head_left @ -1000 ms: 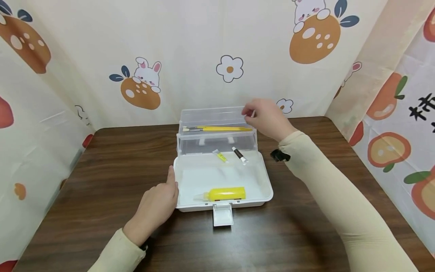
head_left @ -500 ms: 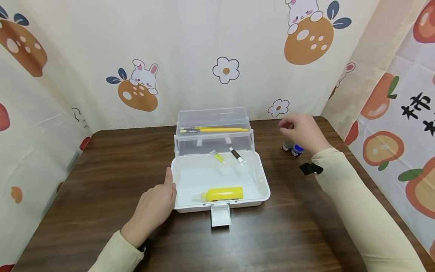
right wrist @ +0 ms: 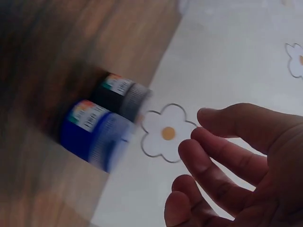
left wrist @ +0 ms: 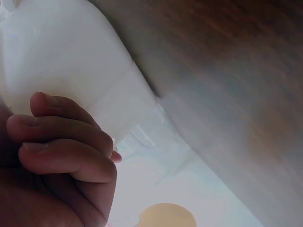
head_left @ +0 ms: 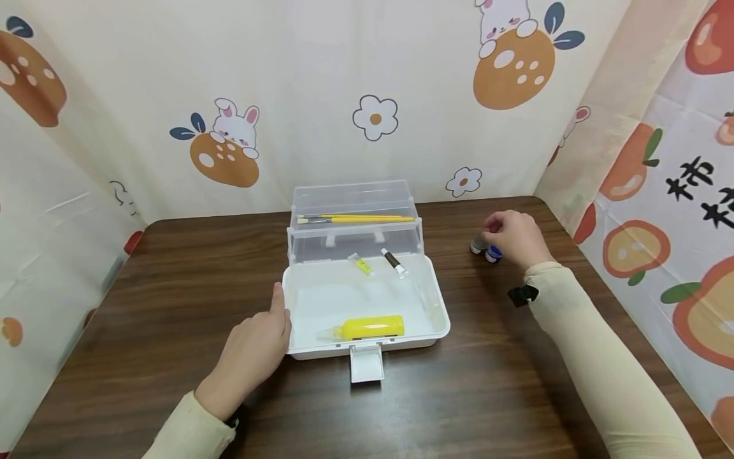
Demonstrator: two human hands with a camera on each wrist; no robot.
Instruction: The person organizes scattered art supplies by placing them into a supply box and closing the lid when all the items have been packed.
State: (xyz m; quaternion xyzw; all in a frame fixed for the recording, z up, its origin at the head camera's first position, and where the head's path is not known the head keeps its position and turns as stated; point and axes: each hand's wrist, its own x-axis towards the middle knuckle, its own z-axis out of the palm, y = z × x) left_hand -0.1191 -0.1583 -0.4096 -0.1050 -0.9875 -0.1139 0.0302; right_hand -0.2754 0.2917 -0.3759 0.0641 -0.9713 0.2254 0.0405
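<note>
My left hand rests at the left rim of an open white storage box, its index finger straight along the edge; in the left wrist view the other fingers are curled with nothing in them. To the box's right, my right hand hovers close over two small paint jars, one blue, one black. Its fingers are loosely bent, the thumb near the index tip, and nothing is between them. Inside the box lie a yellow bottle, a yellow paint tube and a dark paint tube.
Clear plastic trays fold out at the back of the box, and yellow-handled paintbrushes lie in the upper one. A white latch hangs at the front. The dark wooden table meets a patterned curtain behind.
My right hand has left the upper tray, moved right, and come down over the paint jars. My left hand has stayed at the box's rim. The head view has shifted slightly.
</note>
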